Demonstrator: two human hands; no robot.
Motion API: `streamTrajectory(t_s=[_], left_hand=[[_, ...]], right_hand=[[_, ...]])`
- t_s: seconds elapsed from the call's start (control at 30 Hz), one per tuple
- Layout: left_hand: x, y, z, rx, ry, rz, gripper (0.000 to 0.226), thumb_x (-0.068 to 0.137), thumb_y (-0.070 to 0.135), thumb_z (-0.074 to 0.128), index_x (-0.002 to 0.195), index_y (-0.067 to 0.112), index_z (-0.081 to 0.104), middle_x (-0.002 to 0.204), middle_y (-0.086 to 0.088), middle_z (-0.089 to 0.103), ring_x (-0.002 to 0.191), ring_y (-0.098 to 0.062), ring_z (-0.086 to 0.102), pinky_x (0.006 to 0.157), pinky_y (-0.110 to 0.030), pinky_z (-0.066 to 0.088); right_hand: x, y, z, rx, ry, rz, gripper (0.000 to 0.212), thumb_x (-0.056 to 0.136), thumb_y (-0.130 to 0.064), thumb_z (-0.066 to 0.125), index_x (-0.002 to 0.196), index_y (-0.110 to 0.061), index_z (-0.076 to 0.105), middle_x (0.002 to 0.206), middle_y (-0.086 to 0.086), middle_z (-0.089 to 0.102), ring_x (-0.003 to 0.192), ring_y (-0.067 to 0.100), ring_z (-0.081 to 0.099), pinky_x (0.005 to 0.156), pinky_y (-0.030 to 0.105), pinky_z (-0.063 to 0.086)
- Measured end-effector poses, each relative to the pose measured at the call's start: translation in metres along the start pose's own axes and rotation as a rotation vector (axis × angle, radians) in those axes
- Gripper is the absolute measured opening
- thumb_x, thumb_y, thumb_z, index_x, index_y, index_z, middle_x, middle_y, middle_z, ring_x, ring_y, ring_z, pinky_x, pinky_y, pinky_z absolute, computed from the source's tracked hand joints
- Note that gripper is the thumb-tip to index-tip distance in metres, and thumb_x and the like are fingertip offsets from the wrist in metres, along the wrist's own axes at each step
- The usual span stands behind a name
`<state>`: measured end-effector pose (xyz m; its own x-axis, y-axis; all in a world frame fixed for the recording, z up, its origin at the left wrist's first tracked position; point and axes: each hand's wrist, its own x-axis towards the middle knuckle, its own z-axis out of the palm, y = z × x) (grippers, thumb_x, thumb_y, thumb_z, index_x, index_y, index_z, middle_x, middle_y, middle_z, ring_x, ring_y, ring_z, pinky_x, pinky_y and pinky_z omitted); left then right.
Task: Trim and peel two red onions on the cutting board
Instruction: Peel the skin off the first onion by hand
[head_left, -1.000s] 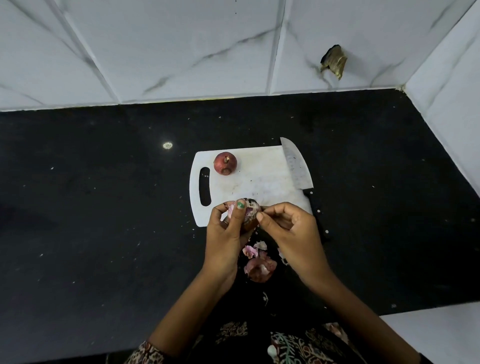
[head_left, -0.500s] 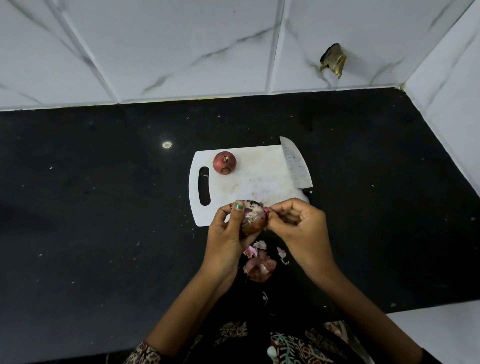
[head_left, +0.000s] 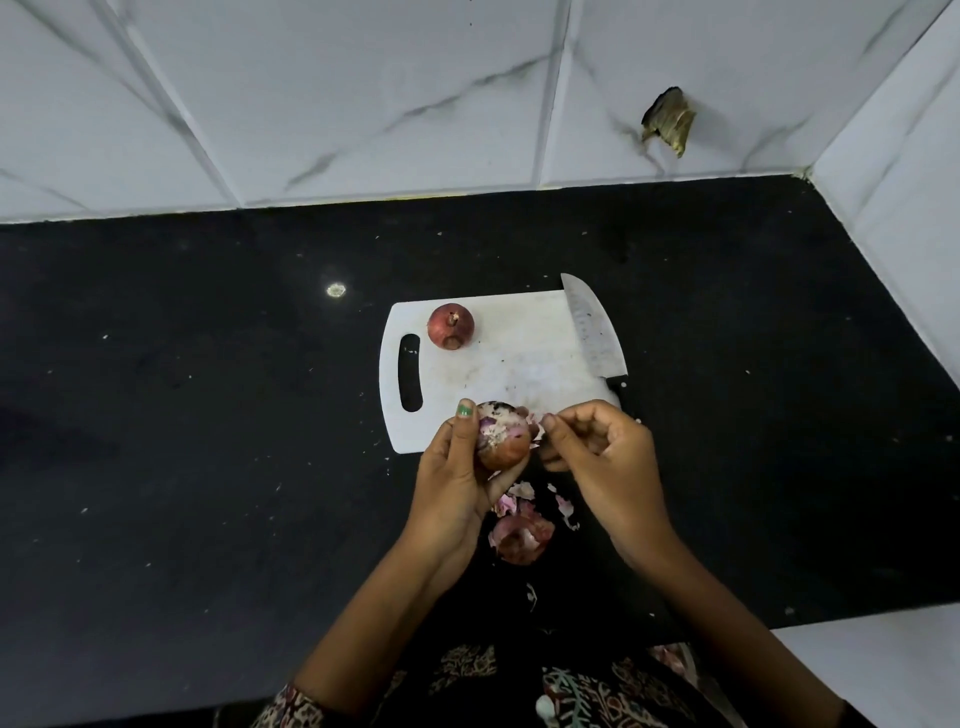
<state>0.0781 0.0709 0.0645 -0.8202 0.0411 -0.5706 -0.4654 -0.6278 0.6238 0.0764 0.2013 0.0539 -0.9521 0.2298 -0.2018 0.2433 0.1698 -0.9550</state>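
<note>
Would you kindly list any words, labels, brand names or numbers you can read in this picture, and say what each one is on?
There is no readable text in this view.
knife: the blade shows small dark specks, no legible brand or mark.
cutting board: plain white, no print.
whole red onion and the onion being peeled: no sticker.
Wall tiles: only marble veining.

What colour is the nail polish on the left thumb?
Green, on the left hand's thumbnail against the held onion; head view.
</note>
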Motion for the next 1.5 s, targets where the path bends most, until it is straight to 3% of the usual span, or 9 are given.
streamTrajectory(t_s=[0.07,0.17,0.4,0.6,0.93,1.07,1.2,1.37,1.5], left_hand=[[0.001,0.002,0.000,-0.022,0.002,-0.030,0.063,0.080,0.043,0.051,0.118,-0.007,0.055,0.109,-0.019,0.071,0.102,-0.025,0.070,0.077,-0.026,0.059],[0.001,0.003,0.001,-0.019,0.048,-0.026,0.068,0.079,0.043,0.054,0.121,-0.010,0.053,0.113,-0.022,0.069,0.107,-0.027,0.067,0.079,-0.027,0.059],[0.002,0.000,-0.002,0.028,0.090,0.017,0.072,0.077,0.041,0.058,0.123,-0.013,0.050,0.112,-0.024,0.068,0.099,-0.026,0.069,0.079,-0.029,0.060],[0.003,-0.003,-0.003,0.058,0.078,0.047,0.051,0.084,0.035,0.057,0.114,-0.006,0.056,0.081,-0.009,0.072,0.073,-0.012,0.071,0.062,-0.021,0.057],[0.003,-0.004,0.001,-0.018,0.090,0.030,0.068,0.073,0.039,0.060,0.120,-0.011,0.053,0.102,-0.021,0.067,0.084,-0.020,0.069,0.076,-0.028,0.060],[0.006,-0.004,-0.005,-0.016,0.070,0.045,0.056,0.074,0.037,0.062,0.111,-0.004,0.057,0.090,-0.015,0.070,0.079,-0.017,0.071,0.073,-0.027,0.060],[0.007,-0.006,-0.005,0.044,0.070,0.076,0.043,0.075,0.037,0.062,0.098,0.001,0.058,0.080,-0.009,0.071,0.070,-0.013,0.071,0.066,-0.025,0.059],[0.007,-0.007,-0.004,-0.006,0.059,0.092,0.045,0.075,0.036,0.061,0.101,-0.001,0.057,0.084,-0.011,0.070,0.071,-0.013,0.071,0.065,-0.023,0.059],[0.008,-0.010,-0.001,-0.028,0.071,0.100,0.048,0.073,0.037,0.062,0.102,-0.002,0.057,0.086,-0.015,0.068,0.071,-0.014,0.071,0.066,-0.025,0.059]], right_hand=[[0.003,0.008,-0.005,-0.231,-0.018,0.000,0.008,0.085,-0.012,0.069,0.077,-0.012,0.066,0.069,-0.001,0.068,0.064,0.015,0.066,0.066,0.035,0.058],[0.004,0.008,-0.008,-0.410,-0.151,-0.016,0.018,0.083,0.000,0.063,0.085,-0.017,0.067,0.084,-0.006,0.067,0.080,0.006,0.065,0.076,0.023,0.054],[-0.005,-0.013,0.003,0.011,-0.247,0.055,0.010,0.082,-0.019,0.072,0.091,-0.023,0.068,0.085,0.001,0.073,0.080,0.010,0.070,0.073,0.030,0.058],[-0.006,-0.015,0.006,-0.013,-0.214,0.015,0.017,0.075,-0.012,0.077,0.088,-0.021,0.070,0.082,-0.001,0.074,0.079,0.009,0.069,0.074,0.024,0.057],[-0.003,-0.013,0.002,-0.061,-0.103,-0.043,0.021,0.078,0.000,0.068,0.079,-0.021,0.072,0.074,-0.003,0.073,0.070,0.010,0.070,0.069,0.023,0.057],[-0.008,-0.013,0.006,0.016,-0.164,0.005,0.015,0.075,-0.016,0.079,0.088,-0.015,0.071,0.080,0.002,0.073,0.077,0.014,0.070,0.072,0.026,0.057],[-0.009,-0.014,0.008,-0.004,-0.133,-0.016,0.016,0.072,-0.010,0.078,0.082,-0.019,0.070,0.075,0.000,0.073,0.072,0.012,0.070,0.071,0.026,0.058],[-0.008,-0.013,0.008,-0.036,-0.077,-0.052,0.026,0.074,0.002,0.070,0.074,-0.024,0.068,0.070,-0.002,0.072,0.067,0.014,0.069,0.065,0.022,0.057],[-0.005,-0.012,0.005,-0.033,-0.036,-0.042,0.021,0.078,0.000,0.068,0.075,-0.021,0.070,0.070,0.000,0.072,0.067,0.015,0.070,0.068,0.030,0.059]])
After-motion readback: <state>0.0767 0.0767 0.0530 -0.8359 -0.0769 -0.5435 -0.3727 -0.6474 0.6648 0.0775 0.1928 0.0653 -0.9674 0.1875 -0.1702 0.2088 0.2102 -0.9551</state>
